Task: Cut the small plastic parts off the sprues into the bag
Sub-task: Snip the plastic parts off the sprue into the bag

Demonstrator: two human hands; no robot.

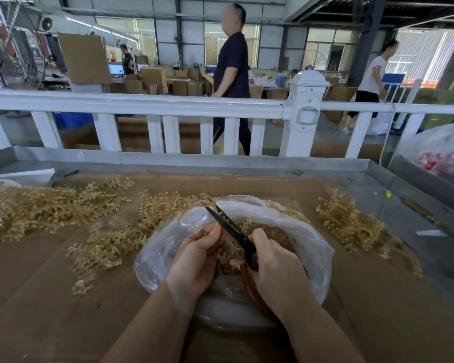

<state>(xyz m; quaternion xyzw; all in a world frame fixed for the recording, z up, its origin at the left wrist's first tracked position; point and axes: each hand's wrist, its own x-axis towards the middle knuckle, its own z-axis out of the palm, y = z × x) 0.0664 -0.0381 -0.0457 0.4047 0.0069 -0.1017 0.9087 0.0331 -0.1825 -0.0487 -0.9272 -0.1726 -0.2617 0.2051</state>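
A clear plastic bag (312,247) lies open in front of me, with a heap of small amber plastic parts (268,231) inside. My left hand (197,258) pinches a thin amber sprue (194,227) over the bag's mouth. My right hand (275,268) grips the red handles of black-bladed scissors (230,226). The blades point up and to the left, slightly parted, right beside the fingertips of my left hand. Amber sprues lie in heaps on the cardboard at left (45,205), centre-left (110,244) and right (351,221).
Brown cardboard (50,297) covers a metal table with raised rims (194,161). A white box (29,175) sits at the back left, and a filled plastic bag (440,153) at the right edge. Behind a white railing (168,106), people walk among cartons.
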